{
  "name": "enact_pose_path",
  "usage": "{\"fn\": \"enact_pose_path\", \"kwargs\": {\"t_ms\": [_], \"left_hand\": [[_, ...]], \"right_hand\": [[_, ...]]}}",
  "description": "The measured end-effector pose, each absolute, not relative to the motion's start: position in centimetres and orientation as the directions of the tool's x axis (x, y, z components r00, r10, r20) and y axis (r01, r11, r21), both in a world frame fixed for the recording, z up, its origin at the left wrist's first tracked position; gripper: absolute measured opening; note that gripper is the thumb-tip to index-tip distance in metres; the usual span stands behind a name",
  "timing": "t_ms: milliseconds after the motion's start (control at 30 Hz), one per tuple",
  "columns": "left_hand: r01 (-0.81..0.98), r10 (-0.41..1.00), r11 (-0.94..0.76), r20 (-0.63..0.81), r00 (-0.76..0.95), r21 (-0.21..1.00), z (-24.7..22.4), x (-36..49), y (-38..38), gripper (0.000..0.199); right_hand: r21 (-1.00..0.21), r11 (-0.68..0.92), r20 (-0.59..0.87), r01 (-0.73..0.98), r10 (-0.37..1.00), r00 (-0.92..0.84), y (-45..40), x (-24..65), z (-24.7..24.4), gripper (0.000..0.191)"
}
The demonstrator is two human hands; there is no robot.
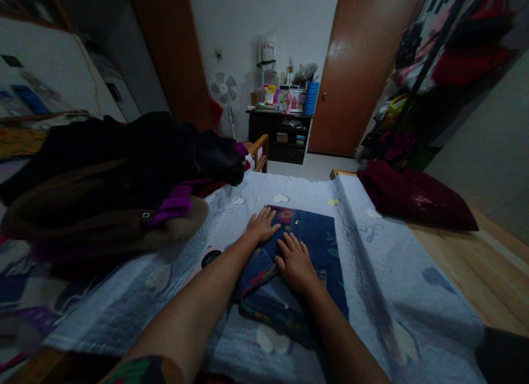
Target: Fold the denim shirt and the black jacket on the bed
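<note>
A folded blue denim garment (322,241) with floral patches and a metal button lies on a pale blue cloth (372,274) printed with clouds. My left hand (262,225) rests on its upper left part, fingers stretched out and palm down. Lower and further right, my right hand (295,260) lies flat on the denim, its fingers spread. Neither hand grips anything. Beside my left forearm, a phone (210,257) with a round dark camera ring shows in part; the arm covers the rest.
Dark coats (136,152) are heaped at the left with a purple piece of fabric. On the right, a maroon cushion-like bundle (417,199) lies on a wooden surface (450,257). A fan (225,89), a dark cabinet (275,136) and hanging clothes (471,59) stand further back.
</note>
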State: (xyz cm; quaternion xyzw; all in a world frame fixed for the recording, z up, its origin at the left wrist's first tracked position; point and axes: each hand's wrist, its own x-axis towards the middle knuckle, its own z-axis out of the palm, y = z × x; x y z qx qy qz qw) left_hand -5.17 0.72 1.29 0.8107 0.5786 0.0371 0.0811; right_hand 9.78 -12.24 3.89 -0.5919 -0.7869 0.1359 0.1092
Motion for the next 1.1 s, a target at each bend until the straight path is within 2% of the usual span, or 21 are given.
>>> {"fn": "enact_pose_path", "kwargs": {"t_ms": [167,500,700,933,1100], "left_hand": [[0.932,0.942,-0.322,-0.039,0.332,0.166,1.7,-5.0,1.7,0.070],[0.953,0.966,-0.259,0.062,0.252,0.159,2.8,-3.4,2.8,0.060],[0.904,0.924,-0.382,0.085,0.373,0.192,2.8,-2.3,3.7,0.048],[0.907,0.936,-0.348,0.032,0.351,0.236,0.8,-2.1,5.0,0.064],[0.901,0.935,-0.348,0.023,0.354,0.259,0.3,-2.5,5.9,0.061]], "right_hand": [[-0.338,0.255,0.019,0.906,0.964,-0.264,-12.3,9.7,3.7,0.053],[-0.337,0.256,0.027,0.906,0.965,-0.263,-12.3,9.7,3.8,0.052],[-0.332,0.250,0.005,0.909,0.965,-0.264,-12.3,9.7,3.9,0.053],[-0.330,0.249,-0.007,0.910,0.964,-0.267,-12.2,9.8,3.7,0.054],[-0.335,0.249,0.001,0.909,0.964,-0.264,-12.2,9.8,3.6,0.054]]}}
